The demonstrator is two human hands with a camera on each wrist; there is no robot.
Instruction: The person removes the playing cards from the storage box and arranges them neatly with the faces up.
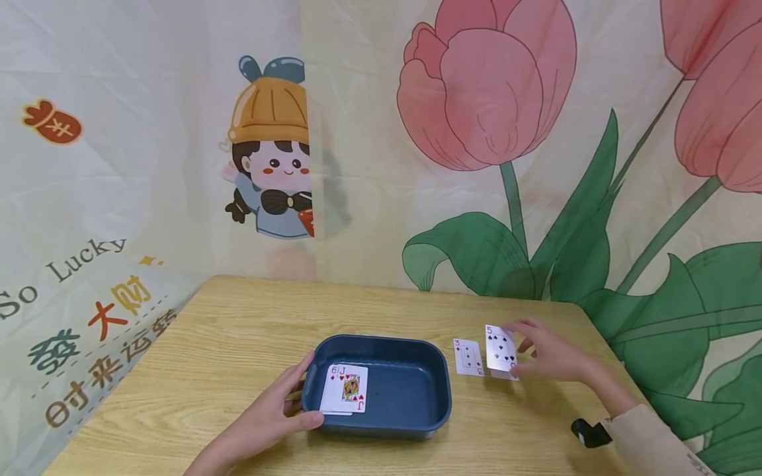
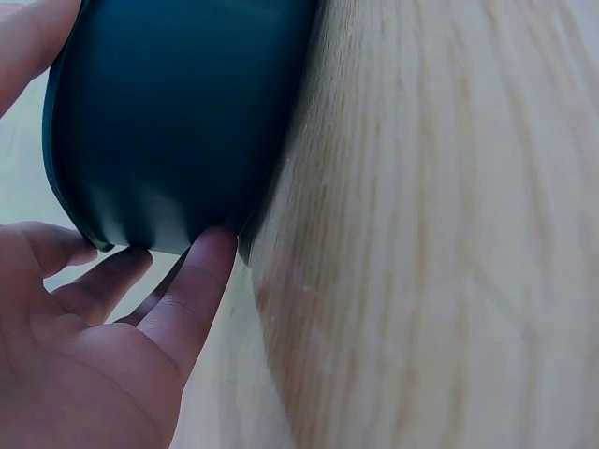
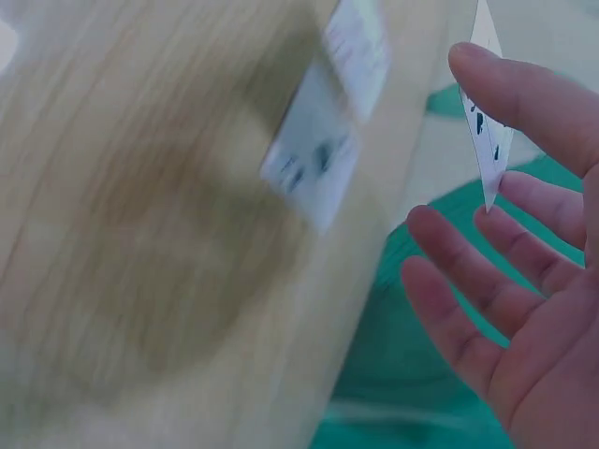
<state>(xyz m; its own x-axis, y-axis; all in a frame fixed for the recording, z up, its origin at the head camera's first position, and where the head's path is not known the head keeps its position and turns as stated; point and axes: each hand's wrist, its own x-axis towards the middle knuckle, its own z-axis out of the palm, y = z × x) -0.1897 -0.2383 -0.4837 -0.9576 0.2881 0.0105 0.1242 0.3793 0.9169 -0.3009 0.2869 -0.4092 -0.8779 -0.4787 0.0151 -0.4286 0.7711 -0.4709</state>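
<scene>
My left hand grips the left end of a dark blue rectangular basin, its thumb on the near rim. In the left wrist view the fingertips touch the basin's outer wall. Inside the basin, at its left, lies a jack of hearts overlapping a red six. To the right of the basin, my right hand pinches a five of spades by its edges, raised above the table. Beneath it, another black-suited card lies on the table, mostly hidden in the head view.
A red diamond card lies face up between the basin and the held card. The wooden table ends at a wall hung with printed cloth. A small black object is beside the right sleeve.
</scene>
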